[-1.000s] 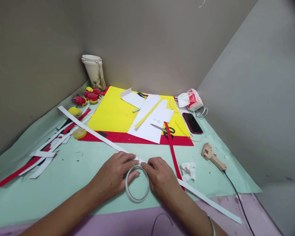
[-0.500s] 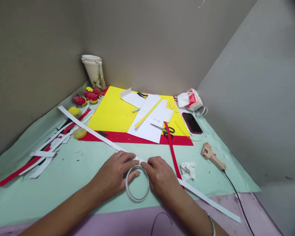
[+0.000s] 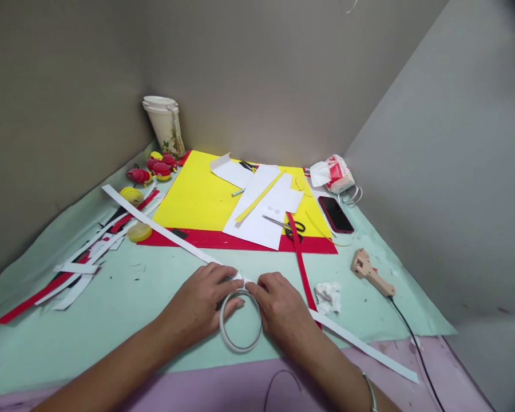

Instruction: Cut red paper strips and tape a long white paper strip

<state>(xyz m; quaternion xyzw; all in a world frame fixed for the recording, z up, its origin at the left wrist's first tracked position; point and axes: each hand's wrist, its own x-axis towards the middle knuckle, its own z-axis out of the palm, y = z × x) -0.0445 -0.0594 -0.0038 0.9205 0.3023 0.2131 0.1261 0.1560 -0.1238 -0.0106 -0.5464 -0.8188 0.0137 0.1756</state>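
Observation:
A long white paper strip runs slantwise across the table, from the upper left, beneath my hands, to the lower right. My left hand is closed on it, with the fingers on top and the thumb curled below. Close beside it, my right hand presses the same strip with its index finger and thumb. Between the hands stands a thin grey-white ring, touching both at its upper sides; whether it is tape or rolled paper I cannot tell. A small dark patch shows under my left fingers. My fingers partly hide where ring and strip meet.
Scissors and a red strip lie ahead, over white paper and a yellow sheet. To the right are a glue gun, a phone and crumpled tissue. Loose strips and a tape roll lie left.
Hardly anything differs. The right end of the white strip has shifted slightly up and to the left; both hands and the ring keep their places.

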